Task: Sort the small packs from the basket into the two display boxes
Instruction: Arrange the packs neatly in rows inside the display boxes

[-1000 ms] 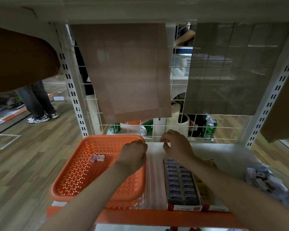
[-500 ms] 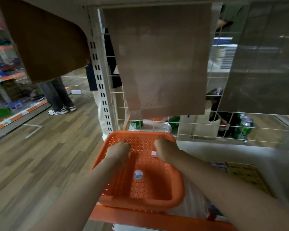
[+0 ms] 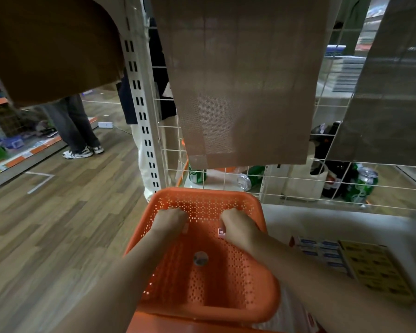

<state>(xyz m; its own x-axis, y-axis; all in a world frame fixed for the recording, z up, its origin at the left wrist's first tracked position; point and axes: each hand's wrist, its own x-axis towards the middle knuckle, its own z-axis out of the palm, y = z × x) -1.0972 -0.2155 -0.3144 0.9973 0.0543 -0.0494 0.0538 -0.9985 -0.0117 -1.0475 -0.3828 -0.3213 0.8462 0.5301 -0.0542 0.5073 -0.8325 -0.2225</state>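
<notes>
We judge the sorting nearly done. The orange basket shows just one small pack at its 12 o'clock end, pinched by our right hand. Our left hand is curled; what it holds, we cannot tell. The blue display box and the yellow display box sit at 3 o'clock.

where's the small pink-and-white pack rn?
Head view, centre: the small pink-and-white pack is inside the perforated orange plastic basket, toward its far wall, against the thumb side of the right hand.
</notes>
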